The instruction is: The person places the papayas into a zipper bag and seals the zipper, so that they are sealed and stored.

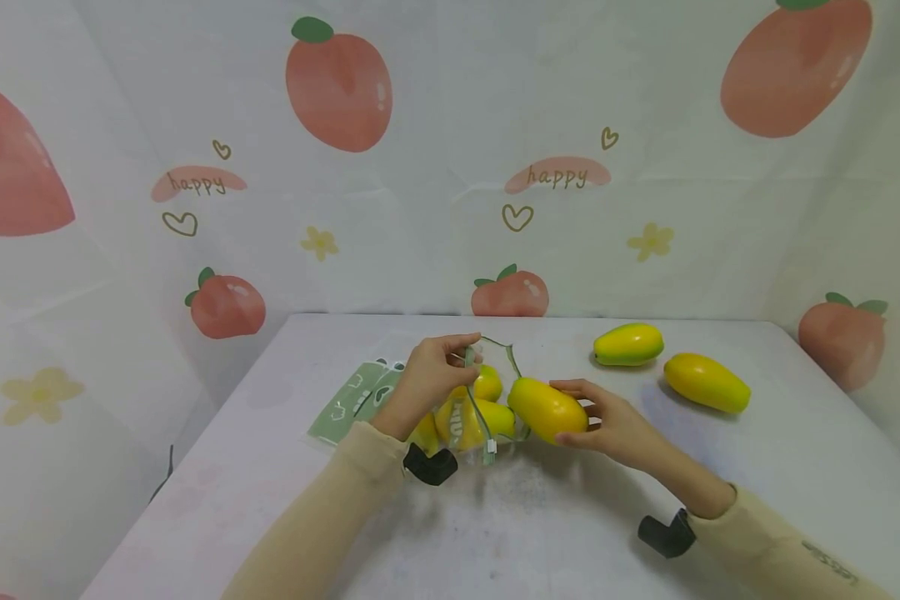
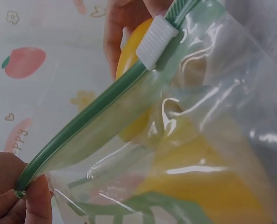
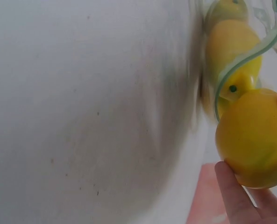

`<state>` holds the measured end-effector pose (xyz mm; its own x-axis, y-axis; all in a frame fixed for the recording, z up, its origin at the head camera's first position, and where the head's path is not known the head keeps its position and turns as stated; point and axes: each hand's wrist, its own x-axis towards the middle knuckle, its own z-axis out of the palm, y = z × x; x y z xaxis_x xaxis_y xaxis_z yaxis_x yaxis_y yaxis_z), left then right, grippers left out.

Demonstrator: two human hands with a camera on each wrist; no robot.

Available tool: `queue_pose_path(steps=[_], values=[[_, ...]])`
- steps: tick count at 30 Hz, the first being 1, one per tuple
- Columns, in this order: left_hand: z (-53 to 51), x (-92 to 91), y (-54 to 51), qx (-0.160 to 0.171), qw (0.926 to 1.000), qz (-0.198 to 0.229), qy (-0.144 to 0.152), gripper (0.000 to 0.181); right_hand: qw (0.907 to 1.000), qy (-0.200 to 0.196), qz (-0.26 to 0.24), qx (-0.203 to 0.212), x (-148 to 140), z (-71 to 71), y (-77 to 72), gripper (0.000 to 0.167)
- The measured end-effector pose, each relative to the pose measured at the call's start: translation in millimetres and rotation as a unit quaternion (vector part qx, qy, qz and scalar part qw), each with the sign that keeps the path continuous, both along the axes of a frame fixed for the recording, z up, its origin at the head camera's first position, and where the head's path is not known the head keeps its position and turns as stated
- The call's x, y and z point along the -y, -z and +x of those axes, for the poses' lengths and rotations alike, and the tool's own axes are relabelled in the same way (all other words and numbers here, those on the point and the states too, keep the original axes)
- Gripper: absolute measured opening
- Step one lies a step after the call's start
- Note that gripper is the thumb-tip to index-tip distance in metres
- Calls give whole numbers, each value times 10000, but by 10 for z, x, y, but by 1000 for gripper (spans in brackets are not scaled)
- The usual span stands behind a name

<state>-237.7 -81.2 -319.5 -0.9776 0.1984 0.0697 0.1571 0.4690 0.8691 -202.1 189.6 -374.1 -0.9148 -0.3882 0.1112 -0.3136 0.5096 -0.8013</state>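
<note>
My left hand (image 1: 433, 375) pinches the green zip edge of a clear slider bag (image 2: 208, 116), whose mouth stands open toward the right. A white slider (image 2: 157, 43) sits on the zip. Several yellow fruits (image 3: 231, 46) lie inside the bag, seen through the plastic. With fingers and thumb curled round it, my right hand (image 1: 607, 421) grips a yellow papaya (image 1: 547, 410) at the bag's mouth. The papaya's near end touches or overlaps the bag's rim; which one I cannot tell.
Two more yellow-green papayas, one farther back (image 1: 628, 345) and one to the right (image 1: 707, 383), lie on the white table (image 1: 540, 533). A green printed bag (image 1: 348, 404) lies flat left of the left hand. A fruit-print cloth (image 1: 420, 233) hangs behind.
</note>
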Motion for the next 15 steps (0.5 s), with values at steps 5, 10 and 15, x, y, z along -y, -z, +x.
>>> queue_pose_path(steps=[5,10,15], values=[[-4,0,-5,-39,10000,-11,41,51,10000,-61,-6,26,35,-7,1,65],[-8,-5,-3,-74,10000,5,64,51,9999,-130,-27,54,74,-24,7,64],[-8,-12,-4,-74,9999,33,77,51,9999,-139,25,53,119,-47,22,63]])
